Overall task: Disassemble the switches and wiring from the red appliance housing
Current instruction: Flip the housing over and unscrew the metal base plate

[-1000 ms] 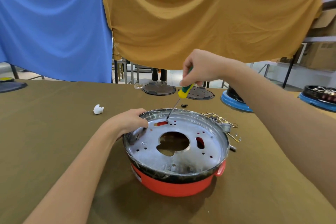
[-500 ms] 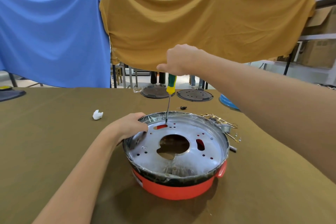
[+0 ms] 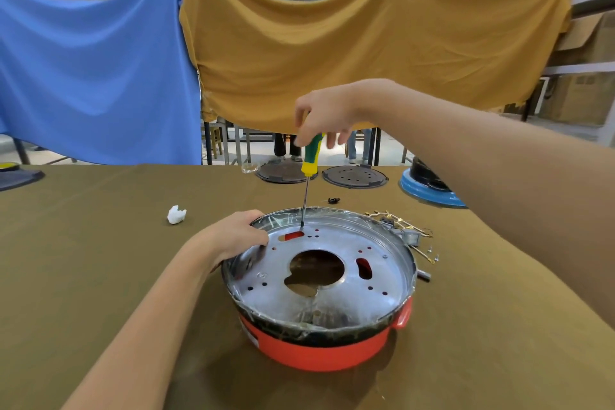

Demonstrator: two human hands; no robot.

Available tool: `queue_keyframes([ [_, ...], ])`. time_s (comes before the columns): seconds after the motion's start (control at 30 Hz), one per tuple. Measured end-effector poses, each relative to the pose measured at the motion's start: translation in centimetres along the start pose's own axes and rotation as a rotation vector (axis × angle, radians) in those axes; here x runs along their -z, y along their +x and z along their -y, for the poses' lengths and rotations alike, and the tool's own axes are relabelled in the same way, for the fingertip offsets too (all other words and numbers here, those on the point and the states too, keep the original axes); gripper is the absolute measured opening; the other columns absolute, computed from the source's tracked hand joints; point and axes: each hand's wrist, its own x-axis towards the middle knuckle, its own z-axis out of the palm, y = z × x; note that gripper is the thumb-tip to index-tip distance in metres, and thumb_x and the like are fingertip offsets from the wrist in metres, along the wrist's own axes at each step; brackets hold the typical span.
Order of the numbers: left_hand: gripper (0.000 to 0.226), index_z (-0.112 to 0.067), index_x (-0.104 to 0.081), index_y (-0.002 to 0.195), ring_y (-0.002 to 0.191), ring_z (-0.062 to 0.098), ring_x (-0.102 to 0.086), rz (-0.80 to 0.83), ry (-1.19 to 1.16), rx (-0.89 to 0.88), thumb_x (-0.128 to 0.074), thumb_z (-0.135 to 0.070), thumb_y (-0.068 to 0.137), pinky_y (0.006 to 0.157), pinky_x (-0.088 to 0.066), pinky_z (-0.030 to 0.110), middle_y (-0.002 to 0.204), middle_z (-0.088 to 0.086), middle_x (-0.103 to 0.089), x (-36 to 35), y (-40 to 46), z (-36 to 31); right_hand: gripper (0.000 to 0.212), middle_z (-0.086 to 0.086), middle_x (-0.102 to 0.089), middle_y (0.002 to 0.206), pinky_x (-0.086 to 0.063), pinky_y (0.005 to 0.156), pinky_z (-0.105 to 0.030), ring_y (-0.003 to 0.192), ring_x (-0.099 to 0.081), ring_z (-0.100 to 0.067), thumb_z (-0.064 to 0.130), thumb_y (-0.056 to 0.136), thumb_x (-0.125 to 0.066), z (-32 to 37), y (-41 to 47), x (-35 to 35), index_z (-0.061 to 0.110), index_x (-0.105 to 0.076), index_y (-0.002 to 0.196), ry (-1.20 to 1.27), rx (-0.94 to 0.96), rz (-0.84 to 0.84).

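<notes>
Red housing (image 3: 319, 351) sits upside down on the olive-cloth counter (image 3: 100, 276), near centre, w/ a silver metal plate (image 3: 376, 280) set inside its rim; plate has a big centre hole and several small holes. Left hand (image 3: 233, 238) grips the far-left rim of the housing, fingers curled over the edge. Right hand (image 3: 324, 118) holds the top of a green/yellow screwdriver (image 3: 311, 160), upright, tip down on the plate at its far edge, just beside a red slot. Removed wiring and switch parts (image 3: 404, 231) lie on the counter touching the housing's far-right side. White crumpled bit (image 3: 176, 215) to the left. Two dark round plates (image 3: 354, 175) and a blue-rimmed base (image 3: 429, 190) further back. Blue cloth (image 3: 93, 76) and mustard cloth (image 3: 366, 43) hang behind.
</notes>
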Motion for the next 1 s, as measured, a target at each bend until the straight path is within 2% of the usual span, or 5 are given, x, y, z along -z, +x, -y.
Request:
queue_keyframes([
  [0.17,0.015,-0.012,-0.06,0.102,0.078,0.02,-0.058,-0.005,0.014,0.003,-0.056,-0.015,0.087,0.069,-0.044,0.032,0.102,0.013,-0.066,0.0,0.2,0.2,0.053,-0.001,-0.049,0.076,-0.033,0.053,-0.03,0.062,-0.045,-0.016,0.053,0.103,-0.036,2.0,0.9,-1.5,0.009,-0.048,0.076,-0.581,-0.005,-0.269],
  [0.47,0.017,-0.014,-0.06,0.105,0.083,0.02,-0.059,0.002,0.041,-0.02,-0.055,-0.016,0.089,0.075,-0.046,0.033,0.103,0.01,-0.067,0.1,0.3,0.4,0.022,-0.005,-0.056,0.116,-0.047,0.074,-0.025,0.098,-0.057,-0.019,0.008,0.091,-0.064,-0.2,-0.4,-0.1,0.016,-0.057,0.111,0.14,0.185,-0.05],
  [0.67,0.017,-0.013,-0.06,0.106,0.08,0.02,-0.059,0.0,0.027,-0.02,-0.056,-0.015,0.09,0.073,-0.046,0.032,0.103,0.012,-0.067,0.0,0.4,0.4,0.071,-0.001,-0.056,0.085,-0.042,0.061,-0.032,0.071,-0.057,-0.021,0.069,0.097,-0.034,2.3,0.5,-1.9,0.0,-0.053,0.089,-0.51,-0.142,-0.299],
  [0.9,0.017,-0.014,-0.061,0.105,0.08,0.021,-0.061,-0.002,0.006,-0.004,-0.056,-0.015,0.088,0.073,-0.047,0.032,0.102,0.012,-0.068,0.0,0.4,0.5,0.013,-0.006,-0.058,0.104,-0.045,0.062,-0.026,0.079,-0.053,-0.017,0.02,0.099,-0.056,2.0,0.1,0.4,0.013,-0.054,0.11,-0.179,0.141,-0.02],
  [1.0,0.017,-0.013,-0.06,0.105,0.082,0.021,-0.061,0.003,0.017,-0.012,-0.055,-0.015,0.09,0.073,-0.046,0.032,0.103,0.012,-0.067,0.1,0.3,0.4,0.025,-0.006,-0.059,0.107,-0.046,0.064,-0.025,0.08,-0.055,-0.014,-0.003,0.089,-0.056,1.6,-0.4,0.5,0.012,-0.057,0.109,-0.207,0.121,-0.042],
])
